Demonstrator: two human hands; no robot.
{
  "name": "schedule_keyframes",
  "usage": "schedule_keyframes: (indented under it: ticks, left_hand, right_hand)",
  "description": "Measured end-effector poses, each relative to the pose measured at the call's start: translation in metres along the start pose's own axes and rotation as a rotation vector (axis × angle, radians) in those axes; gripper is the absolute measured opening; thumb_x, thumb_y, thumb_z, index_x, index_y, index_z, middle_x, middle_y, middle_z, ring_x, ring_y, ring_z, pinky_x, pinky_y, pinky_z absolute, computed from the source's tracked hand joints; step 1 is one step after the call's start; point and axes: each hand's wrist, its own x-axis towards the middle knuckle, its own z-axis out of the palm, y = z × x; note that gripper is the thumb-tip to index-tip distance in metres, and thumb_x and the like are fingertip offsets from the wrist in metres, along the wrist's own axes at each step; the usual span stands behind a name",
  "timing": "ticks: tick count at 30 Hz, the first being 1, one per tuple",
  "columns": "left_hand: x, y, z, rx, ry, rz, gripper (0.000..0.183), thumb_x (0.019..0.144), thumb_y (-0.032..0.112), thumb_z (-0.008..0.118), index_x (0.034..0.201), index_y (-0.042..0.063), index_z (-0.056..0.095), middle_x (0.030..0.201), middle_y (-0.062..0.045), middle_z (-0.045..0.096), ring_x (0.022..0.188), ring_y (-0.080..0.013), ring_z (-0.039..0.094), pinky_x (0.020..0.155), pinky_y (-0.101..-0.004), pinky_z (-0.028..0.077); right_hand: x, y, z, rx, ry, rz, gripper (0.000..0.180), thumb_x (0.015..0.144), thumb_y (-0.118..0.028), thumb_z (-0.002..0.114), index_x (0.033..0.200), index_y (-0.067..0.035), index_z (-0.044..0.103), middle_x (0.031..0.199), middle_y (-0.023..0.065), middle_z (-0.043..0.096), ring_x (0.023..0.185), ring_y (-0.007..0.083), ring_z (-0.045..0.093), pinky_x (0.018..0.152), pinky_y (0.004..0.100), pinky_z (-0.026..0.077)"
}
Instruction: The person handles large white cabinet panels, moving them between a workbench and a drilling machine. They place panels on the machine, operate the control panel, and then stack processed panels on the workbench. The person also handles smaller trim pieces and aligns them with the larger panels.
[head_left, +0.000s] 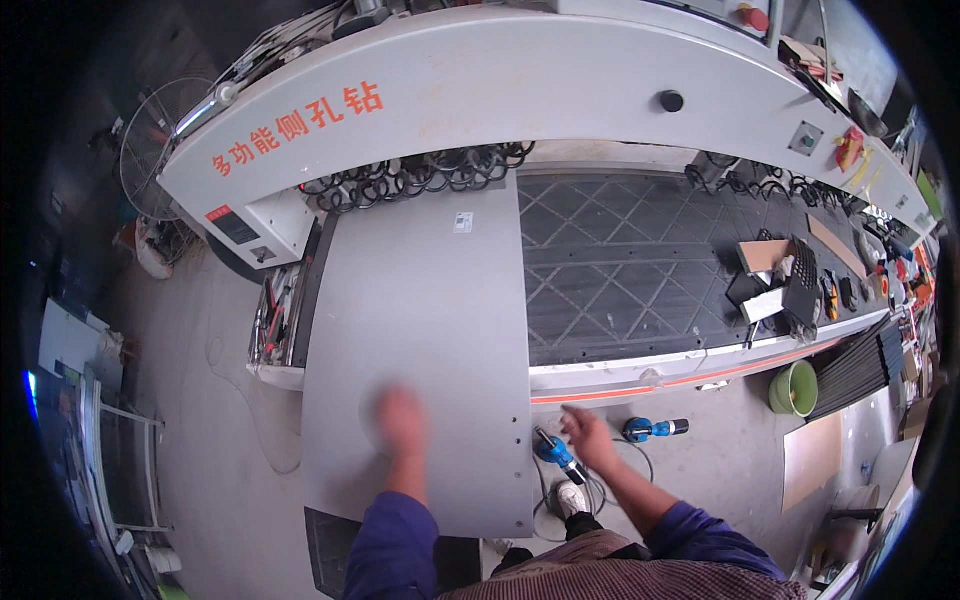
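A large grey flat panel (420, 300) lies before me, its far end under the white beam of a side-hole drilling machine (480, 75). Several small holes run along its right edge near me, and a small label (463, 223) sticks to its far part. My left hand (403, 420) is blurred and over the near part of the panel; whether it touches the surface cannot be told. My right hand (589, 436) is just right of the panel's edge, fingers partly bent, with nothing seen in it. A blue power tool (556, 451) is below and left of that hand.
A second blue power tool (654, 429) and a green bucket (793, 388) are at the right. Offcuts and a black perforated piece (802, 281) lie on the dark machine bed (622, 262). Black coiled hoses (427, 176) hang under the beam. A tool tray (277, 319) is left of the panel.
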Motion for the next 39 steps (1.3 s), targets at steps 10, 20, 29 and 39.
schedule_keyframes:
  ticks: [10,20,29,39]
  left_hand:
    - [0.003,-0.003,0.002,0.023,0.048,0.073,0.012,0.081,0.011,0.061,0.090,0.006,0.066,0.094,-0.014,0.064,0.085,-0.0315,0.061,0.074,-0.0418,0.050]
    - [-0.002,0.019,-0.014,0.108,0.191,0.175,0.013,0.083,0.008,0.056,0.092,0.003,0.064,0.092,-0.015,0.063,0.087,-0.0333,0.059,0.076,-0.0428,0.047]
    - [-0.001,0.029,-0.020,0.132,0.131,0.182,0.014,0.083,0.007,0.054,0.093,0.000,0.063,0.093,-0.016,0.063,0.089,-0.0341,0.059,0.080,-0.0427,0.047]
    - [0.006,0.035,-0.028,-0.084,0.022,-0.005,0.018,0.087,0.011,0.054,0.097,-0.001,0.063,0.095,-0.017,0.063,0.091,-0.0351,0.059,0.082,-0.0428,0.046]
  right_hand:
    - [0.119,-0.022,-0.219,-0.373,0.669,-0.312,0.026,0.087,-0.008,0.054,0.112,0.000,0.057,0.098,0.0206,0.060,0.093,0.0385,0.059,0.080,0.0432,0.048]
    - [0.231,-0.157,-0.468,-0.444,1.034,-0.168,0.073,0.077,-0.027,0.061,0.138,0.004,0.036,0.132,0.0272,0.048,0.126,0.0364,0.045,0.106,0.0417,0.036]
    - [0.285,-0.166,-0.511,-0.144,1.045,-0.149,0.100,0.072,-0.033,0.064,0.144,0.012,0.012,0.153,0.0289,0.010,0.145,0.0358,0.005,0.118,0.0352,0.013]
    - [0.266,-0.166,-0.513,0.270,0.930,-0.208,0.098,0.070,-0.024,0.067,0.149,0.001,0.014,0.151,0.0256,0.016,0.139,0.0355,0.026,0.108,0.0356,0.034]
